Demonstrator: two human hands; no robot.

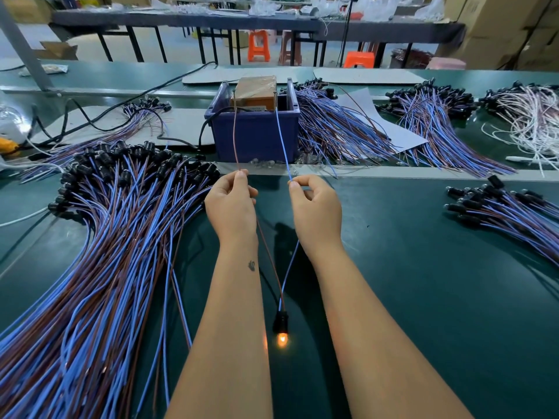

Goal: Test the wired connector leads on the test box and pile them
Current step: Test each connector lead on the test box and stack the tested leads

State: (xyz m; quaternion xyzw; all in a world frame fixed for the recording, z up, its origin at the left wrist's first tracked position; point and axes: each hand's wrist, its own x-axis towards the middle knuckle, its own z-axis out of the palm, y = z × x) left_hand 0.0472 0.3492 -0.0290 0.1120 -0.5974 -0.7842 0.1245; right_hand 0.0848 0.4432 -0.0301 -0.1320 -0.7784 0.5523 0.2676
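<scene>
A blue test box [255,134] holding an orange-brown unit stands at mid table with two upright metal pins. My left hand [231,204] pinches the brown wire [235,137] of one lead, whose end reaches the left pin. My right hand [314,207] pinches the blue wire [282,146], which runs up to the right pin. Both wires drop between my forearms to a black lamp holder [279,323] whose small bulb [282,340] glows orange. A big pile of blue and brown leads [99,237] with black holders lies to my left.
More bundles of leads lie right of the box [338,131], at far right [429,116] and near right [508,213]. White-wired leads [532,122] sit at the far right edge. Black power cables [90,119] snake left of the box. Loose clear bulbs [266,162] lie before the box.
</scene>
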